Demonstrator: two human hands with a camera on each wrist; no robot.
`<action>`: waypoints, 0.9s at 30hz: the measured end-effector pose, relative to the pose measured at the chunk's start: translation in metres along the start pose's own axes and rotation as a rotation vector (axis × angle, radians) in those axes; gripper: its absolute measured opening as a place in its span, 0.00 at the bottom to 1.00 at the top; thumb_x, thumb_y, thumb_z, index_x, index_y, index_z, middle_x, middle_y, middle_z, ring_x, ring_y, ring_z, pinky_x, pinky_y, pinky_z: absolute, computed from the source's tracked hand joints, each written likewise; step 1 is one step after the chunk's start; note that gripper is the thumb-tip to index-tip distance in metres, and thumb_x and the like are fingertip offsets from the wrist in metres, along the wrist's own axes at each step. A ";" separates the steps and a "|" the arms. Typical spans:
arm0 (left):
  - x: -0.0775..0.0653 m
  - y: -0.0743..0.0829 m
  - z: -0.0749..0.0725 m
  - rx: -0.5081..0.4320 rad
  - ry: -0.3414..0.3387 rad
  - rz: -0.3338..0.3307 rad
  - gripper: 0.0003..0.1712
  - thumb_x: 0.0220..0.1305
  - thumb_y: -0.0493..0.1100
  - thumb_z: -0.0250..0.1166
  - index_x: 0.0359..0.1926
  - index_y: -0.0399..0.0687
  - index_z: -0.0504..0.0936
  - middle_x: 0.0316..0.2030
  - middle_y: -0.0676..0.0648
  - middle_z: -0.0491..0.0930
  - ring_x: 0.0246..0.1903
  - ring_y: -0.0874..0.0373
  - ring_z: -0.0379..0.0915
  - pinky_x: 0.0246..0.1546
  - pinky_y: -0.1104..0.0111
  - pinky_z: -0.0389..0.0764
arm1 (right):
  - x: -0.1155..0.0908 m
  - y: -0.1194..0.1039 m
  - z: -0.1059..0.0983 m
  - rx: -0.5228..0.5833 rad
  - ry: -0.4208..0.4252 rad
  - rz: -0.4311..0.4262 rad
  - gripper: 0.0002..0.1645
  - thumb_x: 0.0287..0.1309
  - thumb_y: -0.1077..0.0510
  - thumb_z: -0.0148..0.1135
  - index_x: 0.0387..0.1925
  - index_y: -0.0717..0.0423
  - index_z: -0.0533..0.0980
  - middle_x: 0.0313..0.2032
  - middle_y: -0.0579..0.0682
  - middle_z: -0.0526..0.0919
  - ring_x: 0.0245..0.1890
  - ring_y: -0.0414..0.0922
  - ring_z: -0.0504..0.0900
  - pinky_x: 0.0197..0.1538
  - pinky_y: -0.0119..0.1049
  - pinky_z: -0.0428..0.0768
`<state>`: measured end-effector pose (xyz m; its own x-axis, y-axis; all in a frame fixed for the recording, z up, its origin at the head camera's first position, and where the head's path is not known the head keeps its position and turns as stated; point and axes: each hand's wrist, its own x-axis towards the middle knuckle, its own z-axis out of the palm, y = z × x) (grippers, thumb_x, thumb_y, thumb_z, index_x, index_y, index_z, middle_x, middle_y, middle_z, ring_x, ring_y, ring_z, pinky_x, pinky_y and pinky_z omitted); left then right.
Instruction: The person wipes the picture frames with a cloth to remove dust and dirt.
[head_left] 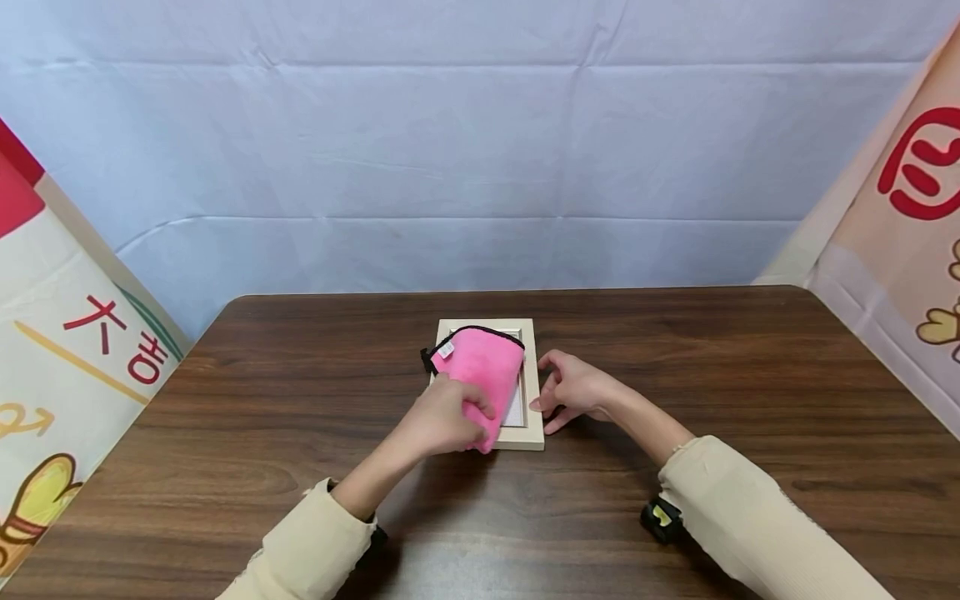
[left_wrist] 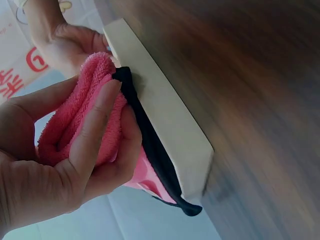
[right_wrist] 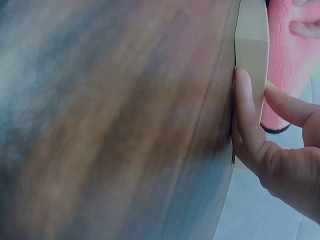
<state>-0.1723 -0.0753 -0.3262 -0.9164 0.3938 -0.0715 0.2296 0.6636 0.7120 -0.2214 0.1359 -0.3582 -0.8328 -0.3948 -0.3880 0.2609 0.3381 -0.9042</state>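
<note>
A cream picture frame (head_left: 530, 367) lies flat near the middle of the brown table. Over its left and centre sits a pink plush cloth (head_left: 483, 360) with black edging and a small white tag. My left hand (head_left: 447, 414) pinches the cloth near its lower end. In the left wrist view, the cloth (left_wrist: 62, 127) is bunched between thumb and fingers, just above the frame's side (left_wrist: 165, 115). My right hand (head_left: 579, 388) grips the frame's right edge. The right wrist view shows its thumb at the upper edge and fingers along the frame's outer side (right_wrist: 251, 55).
The wooden table (head_left: 315, 375) extends around the frame. A pale cloth backdrop (head_left: 450, 150) hangs behind it. Printed cloths hang at the left (head_left: 82, 400) and right (head_left: 877, 258). Each forearm carries a black wrist device, partly visible.
</note>
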 end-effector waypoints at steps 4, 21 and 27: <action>-0.007 -0.008 -0.009 -0.002 0.023 -0.052 0.11 0.39 0.26 0.65 0.26 0.41 0.82 0.30 0.42 0.75 0.13 0.62 0.71 0.17 0.72 0.75 | 0.000 -0.001 0.000 -0.008 0.008 0.003 0.35 0.53 0.75 0.58 0.58 0.68 0.51 0.28 0.58 0.72 0.25 0.47 0.75 0.31 0.44 0.83; -0.015 -0.025 -0.029 0.034 0.056 -0.070 0.09 0.40 0.26 0.65 0.26 0.40 0.82 0.18 0.50 0.75 0.10 0.63 0.69 0.16 0.72 0.75 | 0.000 -0.002 0.000 -0.020 0.014 0.010 0.36 0.54 0.75 0.58 0.59 0.68 0.51 0.30 0.59 0.72 0.26 0.48 0.75 0.32 0.43 0.83; -0.013 -0.020 -0.022 0.045 0.047 -0.090 0.10 0.41 0.26 0.66 0.26 0.42 0.83 0.15 0.51 0.74 0.10 0.63 0.69 0.16 0.72 0.73 | 0.000 -0.002 0.000 -0.020 0.015 0.017 0.36 0.54 0.75 0.58 0.59 0.68 0.51 0.30 0.59 0.72 0.26 0.47 0.75 0.31 0.43 0.83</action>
<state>-0.1726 -0.1073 -0.3240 -0.9482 0.3014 -0.1003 0.1589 0.7233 0.6721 -0.2217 0.1352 -0.3561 -0.8354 -0.3761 -0.4009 0.2660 0.3615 -0.8936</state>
